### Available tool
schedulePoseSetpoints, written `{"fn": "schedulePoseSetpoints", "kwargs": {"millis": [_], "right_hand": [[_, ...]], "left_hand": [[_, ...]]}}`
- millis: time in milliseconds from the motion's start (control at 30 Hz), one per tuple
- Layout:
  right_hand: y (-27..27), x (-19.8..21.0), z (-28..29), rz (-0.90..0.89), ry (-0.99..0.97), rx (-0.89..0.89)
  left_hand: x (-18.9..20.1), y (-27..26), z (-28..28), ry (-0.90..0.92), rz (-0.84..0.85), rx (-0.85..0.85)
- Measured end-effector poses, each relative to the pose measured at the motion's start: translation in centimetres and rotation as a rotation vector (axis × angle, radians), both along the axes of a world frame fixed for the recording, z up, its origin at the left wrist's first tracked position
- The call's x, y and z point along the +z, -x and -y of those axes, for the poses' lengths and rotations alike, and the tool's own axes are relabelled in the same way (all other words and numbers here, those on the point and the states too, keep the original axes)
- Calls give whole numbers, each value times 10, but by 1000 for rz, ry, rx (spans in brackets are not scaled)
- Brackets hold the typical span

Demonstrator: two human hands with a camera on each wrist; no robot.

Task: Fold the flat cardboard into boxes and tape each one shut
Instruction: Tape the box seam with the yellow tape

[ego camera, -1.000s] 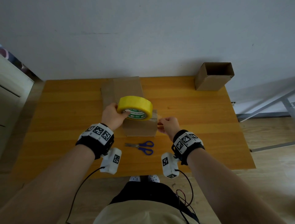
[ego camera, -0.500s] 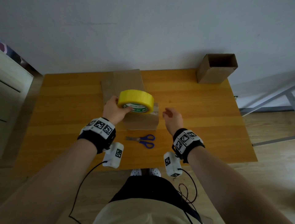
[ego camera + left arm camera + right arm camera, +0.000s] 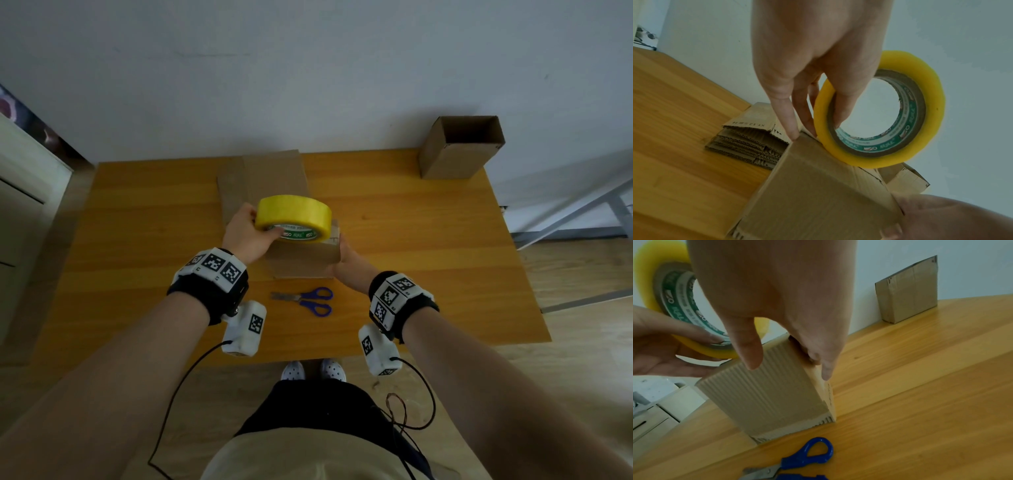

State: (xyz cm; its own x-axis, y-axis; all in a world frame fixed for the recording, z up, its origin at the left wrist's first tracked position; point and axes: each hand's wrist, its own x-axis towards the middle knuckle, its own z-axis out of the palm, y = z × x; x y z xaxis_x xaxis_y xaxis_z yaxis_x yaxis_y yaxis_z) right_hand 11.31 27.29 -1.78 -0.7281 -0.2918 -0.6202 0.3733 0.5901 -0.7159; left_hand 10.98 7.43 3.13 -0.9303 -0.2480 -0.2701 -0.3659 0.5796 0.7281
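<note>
I see right hand (image 3: pixel 346 260) now gripping the box (image 3: pixel 301 262), left (image 3: pixel 245 233) still pinching tape (image 3: pixel 294 216); box top hidden under roll.

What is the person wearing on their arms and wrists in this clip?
Both forearms are bare, with no sleeves. Each wrist carries a black band topped with white blocks printed with black square markers. A small white camera housing hangs under each wrist, also marked, and a thin black cable trails from it toward the body.
</note>
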Motion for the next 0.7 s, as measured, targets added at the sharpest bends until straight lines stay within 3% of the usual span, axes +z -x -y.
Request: {"fn": "schedulePoseSetpoints", "kwargs": {"millis": [100,167,300,600,700], "right_hand": [[0,3,0,-64,-24,9],[-1,8,-1,-217,-48,33],[-1,17,1,-443,-273,274],[0,16,2,-554,-555,501],[-1,19,2,-550,-565,518]], "left_hand": [[-1,0,2,-18,2,18],[-2,0,2,-27,-1,21],[-3,-3,-1,-30,-25,-34],[-4,-10,3,-54,-52,-89],[-3,-11,7,-222,-19,19]]}}
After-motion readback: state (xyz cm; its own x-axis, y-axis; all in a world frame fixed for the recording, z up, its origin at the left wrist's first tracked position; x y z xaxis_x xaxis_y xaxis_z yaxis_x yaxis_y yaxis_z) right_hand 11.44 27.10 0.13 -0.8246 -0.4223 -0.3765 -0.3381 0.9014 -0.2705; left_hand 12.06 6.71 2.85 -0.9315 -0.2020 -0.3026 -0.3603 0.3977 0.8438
